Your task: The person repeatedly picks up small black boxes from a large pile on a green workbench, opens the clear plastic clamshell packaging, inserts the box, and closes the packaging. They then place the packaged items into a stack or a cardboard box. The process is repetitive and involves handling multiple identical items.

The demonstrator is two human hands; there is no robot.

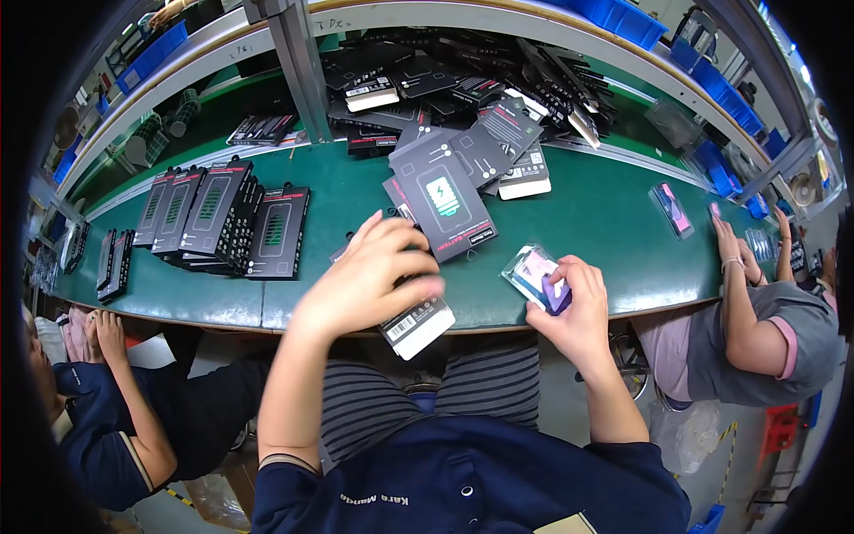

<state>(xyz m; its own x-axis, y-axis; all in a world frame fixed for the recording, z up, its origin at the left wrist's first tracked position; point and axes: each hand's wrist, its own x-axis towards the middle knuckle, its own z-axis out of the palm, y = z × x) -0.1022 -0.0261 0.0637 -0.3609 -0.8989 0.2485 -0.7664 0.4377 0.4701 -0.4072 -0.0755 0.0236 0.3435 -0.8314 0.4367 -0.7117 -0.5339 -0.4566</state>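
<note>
My left hand (pixel 369 276) curls over a black flat retail box (pixel 411 327), whose white end flap stands open at the table's front edge. The fingers cover most of this box, and the thumb is slightly blurred. Just beyond the hand lies a larger-looking black box (pixel 445 200) with a green battery picture on its front. To the right, my right hand (pixel 578 307) pinches a small clear plastic packet (pixel 527 270) with purple and pale contents, held over the table edge.
Stacked black boxes (pixel 209 209) stand on the left of the green table (pixel 342 191). A heap of similar boxes (pixel 427 80) fills the back, by a metal post (pixel 298 71). Another packet (pixel 672 211) lies right. Co-workers sit on both sides.
</note>
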